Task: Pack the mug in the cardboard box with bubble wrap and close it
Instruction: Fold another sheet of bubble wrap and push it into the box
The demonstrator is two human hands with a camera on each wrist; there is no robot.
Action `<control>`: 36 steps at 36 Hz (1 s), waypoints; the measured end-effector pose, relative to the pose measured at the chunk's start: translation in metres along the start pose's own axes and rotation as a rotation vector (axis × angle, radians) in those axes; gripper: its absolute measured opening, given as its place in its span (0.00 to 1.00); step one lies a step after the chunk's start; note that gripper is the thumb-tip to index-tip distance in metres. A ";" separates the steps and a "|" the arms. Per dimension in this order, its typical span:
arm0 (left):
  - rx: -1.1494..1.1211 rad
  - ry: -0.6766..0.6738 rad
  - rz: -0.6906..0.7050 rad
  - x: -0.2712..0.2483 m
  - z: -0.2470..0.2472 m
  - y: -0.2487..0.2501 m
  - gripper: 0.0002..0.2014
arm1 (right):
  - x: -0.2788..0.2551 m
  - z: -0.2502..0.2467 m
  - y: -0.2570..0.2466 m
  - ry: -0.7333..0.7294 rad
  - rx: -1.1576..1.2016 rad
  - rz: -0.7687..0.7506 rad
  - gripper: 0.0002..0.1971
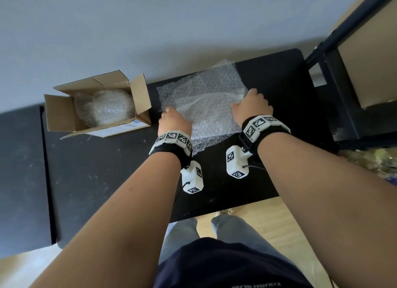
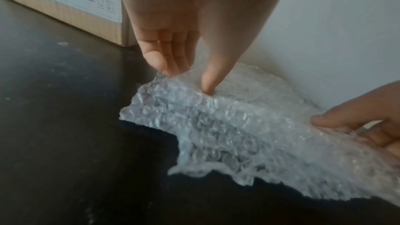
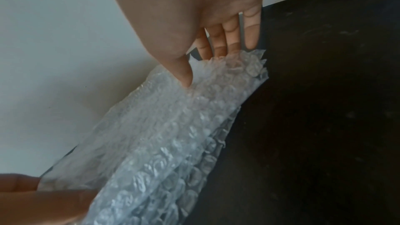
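At table centre: the wrap (image 1: 202, 98) lies on the black table (image 1: 96, 169), its near part doubled over; I read this as a second sheet being folded for padding.
Left hand (image 1: 175, 121): thumb and fingertips pinch the wrap's edge at 9 o'clock.
Right hand (image 1: 251, 105): thumb on top, fingers under, clamped on the wrap's edge at 3 o'clock.
Box (image 1: 96, 107): at 10 o'clock from the hands, well apart from the wrap, all flaps open.
Mug: I cannot see it directly; a rounded wrapped bundle (image 1: 107, 108) sits inside the box, and I judge the mug to be in it.
Risk, slip: the film is slick and held only by fingertips; a quick lift could pull one edge free and undo the fold.
Risk, bulk: a loose, thick wad laid over the bundle could hold the flaps up and prevent closing.
Risk, snag: carrying the wrap toward 10 o'clock, a trailing edge could catch the upright right flap (image 1: 140, 94) and shift the box.
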State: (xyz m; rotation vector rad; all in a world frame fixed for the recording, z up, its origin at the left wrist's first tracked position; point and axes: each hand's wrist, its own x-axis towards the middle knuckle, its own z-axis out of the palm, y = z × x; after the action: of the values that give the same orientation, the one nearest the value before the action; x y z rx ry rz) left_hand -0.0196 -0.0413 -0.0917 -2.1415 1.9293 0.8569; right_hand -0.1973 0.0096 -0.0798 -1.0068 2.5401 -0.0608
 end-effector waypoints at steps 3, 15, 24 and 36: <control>-0.028 -0.016 -0.016 0.004 0.002 0.000 0.27 | 0.001 0.000 0.000 -0.042 0.062 0.017 0.26; -0.016 0.006 0.029 0.000 0.005 -0.002 0.21 | -0.006 -0.007 -0.001 -0.071 0.236 -0.074 0.12; -0.094 0.101 0.127 -0.020 -0.008 -0.005 0.02 | -0.020 -0.018 0.003 -0.085 0.377 -0.077 0.13; -0.390 0.260 0.157 -0.067 -0.046 -0.002 0.05 | -0.040 -0.053 -0.013 0.008 0.269 -0.202 0.16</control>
State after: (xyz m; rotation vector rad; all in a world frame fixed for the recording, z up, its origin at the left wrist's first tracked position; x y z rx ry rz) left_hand -0.0044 -0.0035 -0.0209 -2.4466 2.2372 1.1112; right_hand -0.1834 0.0208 -0.0146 -1.1473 2.3475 -0.4511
